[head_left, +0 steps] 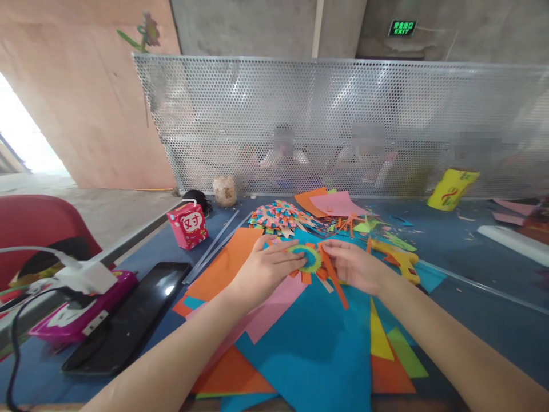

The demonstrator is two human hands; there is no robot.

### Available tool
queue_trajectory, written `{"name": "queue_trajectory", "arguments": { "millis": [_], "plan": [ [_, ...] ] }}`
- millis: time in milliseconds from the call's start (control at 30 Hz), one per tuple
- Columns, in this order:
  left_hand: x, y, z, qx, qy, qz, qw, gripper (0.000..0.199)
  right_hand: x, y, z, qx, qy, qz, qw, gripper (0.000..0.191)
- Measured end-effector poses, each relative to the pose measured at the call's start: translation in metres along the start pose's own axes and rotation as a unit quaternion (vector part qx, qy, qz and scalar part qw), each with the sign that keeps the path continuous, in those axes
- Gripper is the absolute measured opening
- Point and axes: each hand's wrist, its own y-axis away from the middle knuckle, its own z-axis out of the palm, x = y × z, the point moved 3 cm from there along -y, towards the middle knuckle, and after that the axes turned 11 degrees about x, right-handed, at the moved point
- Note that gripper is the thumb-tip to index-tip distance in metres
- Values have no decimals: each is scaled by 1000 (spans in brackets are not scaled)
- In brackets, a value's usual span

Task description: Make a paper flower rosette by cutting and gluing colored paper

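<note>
A round flower piece point(311, 261) with a blue centre, a yellow-green fringed ring and orange outer tabs lies over the blue sheet point(317, 343). My left hand point(268, 266) has its fingers laid out flat across the flower's left side. At its right edge my right hand point(349, 266) pinches an orange strip point(337, 284) between thumb and fingers; the strip slants down towards me. Just right of that hand lies a yellow glue gun point(403, 260). Beyond my hands sits a heap of finished-looking multicoloured fringed flowers point(281, 216).
Orange point(234, 257) and pink sheets point(274, 315) spread left. Clear glue sticks point(214, 243), a red drink carton point(187, 224), a black phone point(128, 320) and a purple power strip point(86, 312) stand left. A perforated metal screen point(257, 114) closes the back, with people behind. A yellow container point(452, 189) is far right.
</note>
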Motion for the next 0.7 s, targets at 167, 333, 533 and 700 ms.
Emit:
{"name": "queue_trajectory", "arguments": {
  "millis": [167, 333, 533, 700],
  "plan": [
    [-1, 0, -1, -14, -22, 18, 999, 30, -2, -5, -4, 34, 16, -47, 998, 7],
    [-16, 1, -3, 30, 70, -252, 965, 58, -6, -6, -7, 60, 10, -89, 994, 16],
    [-24, 10, 14, 19, 401, -566, 720, 47, -7, -5, -7, 75, -2, -108, 991, 23],
    [-24, 10, 19, 61, 417, -594, 685, 30, -5, -5, -5, 68, 6, -114, 991, 25]
  ]
}}
